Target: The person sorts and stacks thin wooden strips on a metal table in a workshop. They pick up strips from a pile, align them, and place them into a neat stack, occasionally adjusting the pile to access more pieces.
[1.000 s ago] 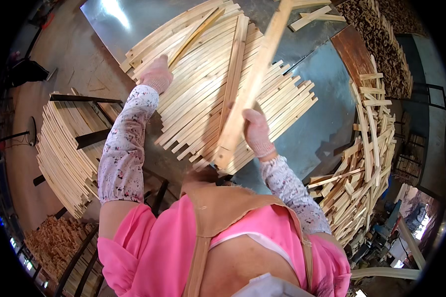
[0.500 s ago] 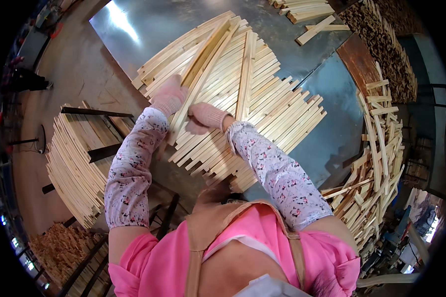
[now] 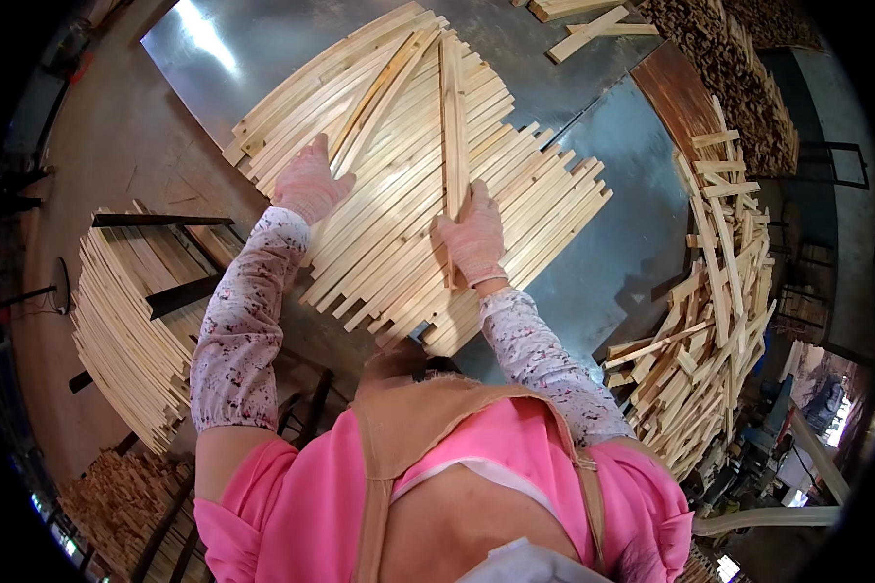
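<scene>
Pale wooden strips (image 3: 389, 209) lie side by side in a broad layer on a metal-topped table. My left hand (image 3: 309, 183), in a pink knit glove, rests over the layer's left part, fingers and thumb apart, nothing held. Just beyond it, a slanted pair of strips (image 3: 384, 95) lies across the layer. My right hand (image 3: 474, 236), gloved alike, is closed around the near part of a lengthwise wooden strip (image 3: 454, 126), thumb on its left and fingers on its right. The palm hides part of that strip.
The metal tabletop (image 3: 603, 228) shows to the right. A heap of loose wood offcuts (image 3: 710, 330) stands beyond its right edge. At left, more strips (image 3: 131, 330) sit on a rack with dark bars (image 3: 185, 294). Several boards (image 3: 593, 29) lie at the far edge.
My left hand has let go of the slanted strip, which now lies flatter on the layer. My right hand has moved right, from beside that strip to the lengthwise one. The view has shifted slightly.
</scene>
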Demonstrator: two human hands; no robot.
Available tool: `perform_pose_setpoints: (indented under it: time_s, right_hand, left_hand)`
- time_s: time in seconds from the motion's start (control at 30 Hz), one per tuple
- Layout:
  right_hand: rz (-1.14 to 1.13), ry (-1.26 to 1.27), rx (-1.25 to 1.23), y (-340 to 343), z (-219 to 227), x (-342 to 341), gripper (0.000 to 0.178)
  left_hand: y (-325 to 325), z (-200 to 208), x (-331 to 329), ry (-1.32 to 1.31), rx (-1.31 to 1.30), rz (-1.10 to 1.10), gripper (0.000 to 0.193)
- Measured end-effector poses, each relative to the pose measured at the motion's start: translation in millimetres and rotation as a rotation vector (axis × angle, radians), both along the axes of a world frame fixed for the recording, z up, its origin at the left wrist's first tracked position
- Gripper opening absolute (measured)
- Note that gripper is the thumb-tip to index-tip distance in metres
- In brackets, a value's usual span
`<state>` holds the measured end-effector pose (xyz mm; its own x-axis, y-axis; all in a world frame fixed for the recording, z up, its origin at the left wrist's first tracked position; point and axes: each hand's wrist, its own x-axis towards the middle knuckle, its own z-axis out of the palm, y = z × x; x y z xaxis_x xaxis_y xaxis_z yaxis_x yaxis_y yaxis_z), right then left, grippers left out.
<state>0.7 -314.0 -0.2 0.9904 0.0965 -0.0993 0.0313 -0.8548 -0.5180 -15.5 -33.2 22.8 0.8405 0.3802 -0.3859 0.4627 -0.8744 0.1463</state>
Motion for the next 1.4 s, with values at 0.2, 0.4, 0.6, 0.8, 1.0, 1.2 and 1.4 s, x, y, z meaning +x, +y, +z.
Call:
perform_pose_setpoints:
  time_s: [0.2, 0.4, 0.6, 0.8, 1.0, 1.2, 1.4]
  right_hand:
    - [-0.049, 0.323, 0.819, -100.1, -87.2, 18.0, 0.04]
    - [-0.271, 0.718, 1.127, -140.1, -15.0, -11.0, 0.036]
    - [-0.416, 0.659, 1.419, -259.5, 3.4, -13.3, 0.04]
    - [-0.327, 0.352, 1.264, -410.1, 40.5, 20.2, 0.044]
    - [-0.548, -0.204, 0.925, -584.2, 135.2, 150.8, 0.028]
    - [-0.236, 0.423, 0.823, -391.3, 17.0, 23.8, 0.029]
    - [-0.172, 0.893, 1.044, -213.3, -52.9, -135.8, 0.036]
  left_hand:
    - [-15.6, -18.2, -6.6, -0.115, 0.143, 0.004, 0.09]
    - [-84.0, -35.1, -58.3, -0.643, 0.153, -0.21, 0.082]
    - [-190.3, -63.8, -130.6, -0.678, -0.091, -0.299, 0.073]
    - [-210.3, -75.9, -182.0, -0.461, 0.111, -0.059, 0.076]
    - [-171.8, -76.3, -187.1, -0.363, 0.205, 0.345, 0.084]
    - [-146.9, -48.3, -182.9, -0.135, 0.195, 0.591, 0.087]
    - [-100.7, -51.1, -188.4, -0.157, -0.104, 0.649, 0.084]
